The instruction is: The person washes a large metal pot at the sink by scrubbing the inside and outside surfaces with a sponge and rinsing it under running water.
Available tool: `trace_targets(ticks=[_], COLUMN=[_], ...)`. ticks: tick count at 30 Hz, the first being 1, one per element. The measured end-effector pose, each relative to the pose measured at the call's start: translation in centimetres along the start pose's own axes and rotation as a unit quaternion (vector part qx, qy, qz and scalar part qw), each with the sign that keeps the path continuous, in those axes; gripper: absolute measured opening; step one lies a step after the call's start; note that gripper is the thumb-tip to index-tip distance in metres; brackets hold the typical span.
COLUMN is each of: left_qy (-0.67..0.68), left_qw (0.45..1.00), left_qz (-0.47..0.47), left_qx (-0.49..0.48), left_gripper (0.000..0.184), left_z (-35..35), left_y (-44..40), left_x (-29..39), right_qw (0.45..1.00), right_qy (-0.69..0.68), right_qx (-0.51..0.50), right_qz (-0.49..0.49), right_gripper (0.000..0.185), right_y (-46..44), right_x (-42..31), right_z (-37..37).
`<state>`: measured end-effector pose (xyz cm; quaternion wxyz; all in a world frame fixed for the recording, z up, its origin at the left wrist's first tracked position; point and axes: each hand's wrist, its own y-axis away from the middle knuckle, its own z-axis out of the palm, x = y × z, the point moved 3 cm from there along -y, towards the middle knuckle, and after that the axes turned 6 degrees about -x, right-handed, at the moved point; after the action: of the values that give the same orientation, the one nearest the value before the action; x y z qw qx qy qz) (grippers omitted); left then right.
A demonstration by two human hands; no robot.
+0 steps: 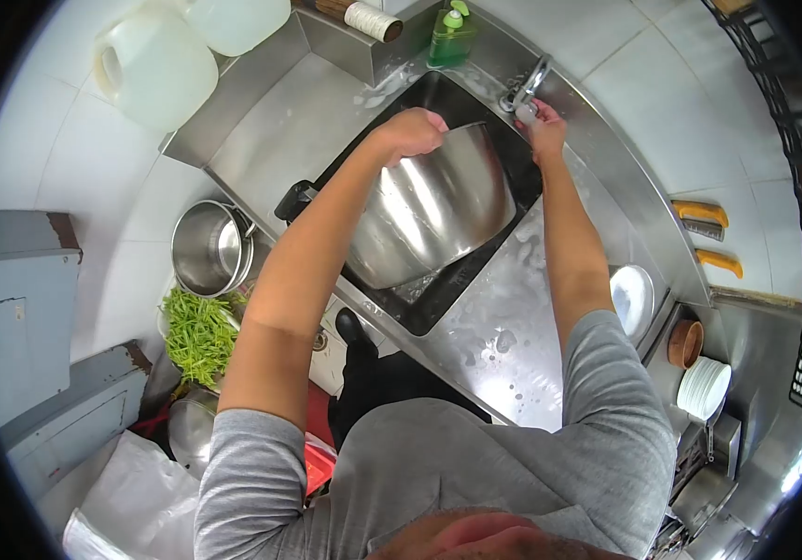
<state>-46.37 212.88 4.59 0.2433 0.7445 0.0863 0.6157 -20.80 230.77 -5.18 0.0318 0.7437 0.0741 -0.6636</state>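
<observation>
Left grip [412, 136] closed on the rim of a large steel pot [433, 213], tilted on its side in the black sink [427, 306], right grip [544, 131] at the faucet [535, 78] tip, exact hold unclear, green soap bottle [451, 39] nearby.

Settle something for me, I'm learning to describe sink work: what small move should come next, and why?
I'd probably bring the right hand down from the tap to steady the pot: it sits tilted in the sink, and only the left hand grips it.
</observation>
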Motion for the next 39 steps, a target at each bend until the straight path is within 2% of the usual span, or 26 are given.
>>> trace_targets(ticks=[1, 2, 3, 5, 7, 9, 10, 11, 12, 13, 15, 16, 17, 18, 21, 24, 25, 26, 28, 31, 34, 35, 36, 37, 38, 39], left_qy=[0.002, 0.008, 0.015, 0.019, 0.018, 0.101, 0.142, 0.177, 0.208, 0.236, 0.099, 0.031, 0.100, 0.145, 0.260, 0.300, 0.295, 0.289, 0.274, 0.250, 0.195, 0.182, 0.168, 0.108, -0.070, -0.244], left_qw=[1.000, 1.000, 1.000, 1.000, 1.000, 0.992, 0.985, 0.978, 0.971, 0.963, 0.988, 0.993, 0.995, 0.989, 0.966, 0.954, 0.956, 0.957, 0.962, 0.968, 0.981, 0.983, 0.986, 0.994, 0.996, 0.963], left_qz=[0.011, 0.007, 0.002, -0.004, -0.010, -0.006, -0.002, 0.008, 0.020, 0.036, 0.056, 0.064, 0.012, 0.013, 0.008, -0.001, 0.000, 0.002, 0.015, -0.002, -0.017, -0.016, -0.012, 0.019, 0.047, 0.073], left_qx=[-0.022, -0.019, -0.017, -0.017, -0.019, -0.074, -0.101, -0.108, -0.117, -0.125, -0.103, -0.092, 0.000, 0.004, 0.016, 0.015, 0.005, -0.004, -0.012, -0.034, -0.010, -0.002, 0.006, -0.018, 0.037, 0.091], left_gripper=[0.033, 0.032, 0.031, 0.030, 0.029, 0.027, 0.026, 0.026, 0.026, 0.027, 0.031, 0.033, 0.035, 0.037, 0.040, 0.043, 0.043, 0.044, 0.043, 0.043, 0.045, 0.044, 0.043, 0.036, 0.034, 0.033], left_z=[-0.2, -0.2, -0.2, 0.0, 0.4, 0.7, 1.0, 1.6, 2.3, 2.6, 1.0, 0.5, -0.5, -1.7, -4.8, -6.6, -6.8, -7.0, -6.7, -5.0, -4.9, -4.8, -4.7, -4.4, -4.4, -3.4], left_y=[-0.5, -0.5, -0.5, -0.4, -0.4, -1.4, -1.7, -1.6, -1.6, -1.7, -3.4, -2.2, -0.5, 0.3, 2.2, 2.8, 2.8, 2.7, 1.7, 1.7, 1.7, 1.5, 1.3, 1.1, 0.8, 1.2], left_x=[-0.3, -0.3, -0.1, 0.9, 1.4, 1.1, 0.8, 0.6, 0.8, 1.1, -0.5, 0.4, 0.3, 0.3, -0.9, -1.5, -1.7, -1.8, -2.3, -1.6, -1.1, -1.2, -1.0, -0.6, 0.1, 1.6], right_qw=[0.975, 0.902, 0.862, 0.919, 0.961, 0.988, 0.996, 0.966, 0.900, 0.887, 0.856, 0.866, 0.874, 0.881, 0.799, 0.877, 0.869, 0.859, 0.830, 0.883, 0.846, 0.905, 0.883, 0.856, 0.824, 0.805], right_qy=[0.198, 0.385, 0.419, 0.329, 0.235, 0.138, -0.010, -0.158, -0.302, -0.322, -0.361, -0.365, -0.368, -0.369, -0.368, -0.318, -0.332, -0.309, -0.259, -0.288, -0.246, -0.189, -0.262, -0.334, -0.403, -0.391], right_qx=[0.004, 0.007, 0.033, 0.028, 0.024, 0.014, -0.090, -0.189, -0.277, -0.278, -0.281, -0.239, -0.197, -0.154, -0.356, -0.226, -0.274, -0.316, -0.398, -0.318, -0.387, -0.292, -0.307, -0.320, -0.333, -0.374], right_qz=[-0.101, -0.196, -0.284, -0.214, -0.141, -0.066, 0.006, 0.081, 0.149, 0.180, 0.239, 0.243, 0.248, 0.253, 0.314, 0.281, 0.244, 0.260, 0.293, 0.192, 0.272, 0.246, 0.239, 0.229, 0.218, 0.243], right_gripper=[0.041, 0.046, 0.049, 0.041, 0.035, 0.029, 0.027, 0.026, 0.025, 0.024, 0.023, 0.024, 0.025, 0.026, 0.031, 0.036, 0.036, 0.036, 0.035, 0.034, 0.033, 0.033, 0.032, 0.032, 0.031, 0.029], right_y=[1.1, 2.1, 2.4, 2.7, 5.0, 7.4, 8.7, 10.3, 11.4, 11.2, 10.3, 9.8, 9.3, 9.1, 11.4, 8.4, 8.3, 8.2, 9.0, 8.4, 9.6, 8.3, 8.8, 9.2, 9.8, 11.5], right_x=[-1.8, -2.7, -2.9, -2.2, -5.1, -8.7, -10.5, -12.5, -13.7, -13.9, -13.6, -12.6, -11.2, -10.5, -14.2, -12.8, -13.0, -12.9, -14.3, -13.8, -13.9, -11.3, -11.7, -12.2, -12.6, -14.6], right_z=[0.2, 0.7, 1.3, 0.9, 1.8, 3.2, 4.5, 5.9, 6.7, 6.8, 7.4, 7.3, 7.2, 6.9, 7.3, 7.8, 7.8, 7.6, 7.7, 7.7, 6.9, 6.7, 6.8, 7.0, 7.2, 7.2])
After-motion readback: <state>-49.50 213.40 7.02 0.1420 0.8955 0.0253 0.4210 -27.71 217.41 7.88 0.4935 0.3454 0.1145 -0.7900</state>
